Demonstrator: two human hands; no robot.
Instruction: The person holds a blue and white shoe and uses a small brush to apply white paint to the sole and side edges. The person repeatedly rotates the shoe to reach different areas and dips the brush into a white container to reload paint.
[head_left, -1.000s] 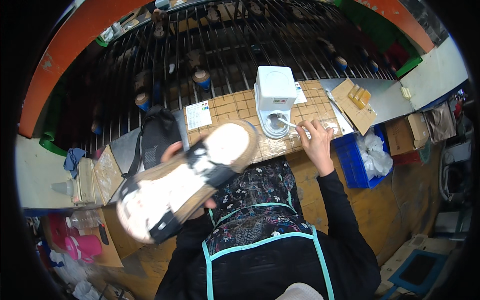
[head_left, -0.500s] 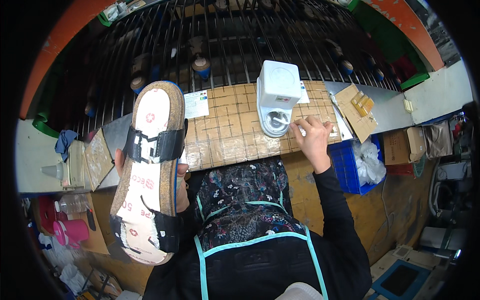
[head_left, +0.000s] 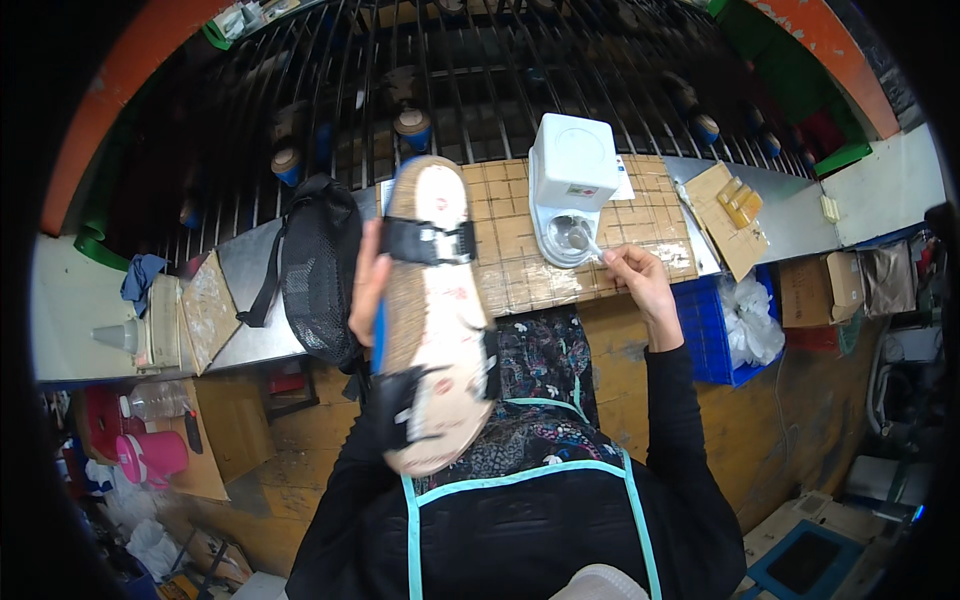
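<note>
My left hand (head_left: 368,295) grips a sandal (head_left: 437,330), slightly blurred, with its underside facing me. The sandal has a pale sole board, a brown cork-like border, a blue edge and black straps folded over the underside. My fingers show at its left side; the rest of the hand is behind it. With thumb and fingers, my right hand (head_left: 640,280) pinches the white handle of a thin brush (head_left: 597,250). The brush's other end dips into the round cup at the foot of a white dispenser (head_left: 575,165). Its tip is hard to make out there.
The dispenser stands on a taped cardboard sheet (head_left: 510,270). Left of the sandal lies a black mesh bag (head_left: 322,270). Behind run metal rods (head_left: 480,90) with several blue-edged shoes. A blue crate (head_left: 705,335) with plastic bags is at right; yellow blocks (head_left: 738,202) lie above it.
The sandal in my left hand has moved right, closer to the dispenser, uncovering the black mesh bag. My right hand stays at the cup, with the brush handle now tilted differently.
</note>
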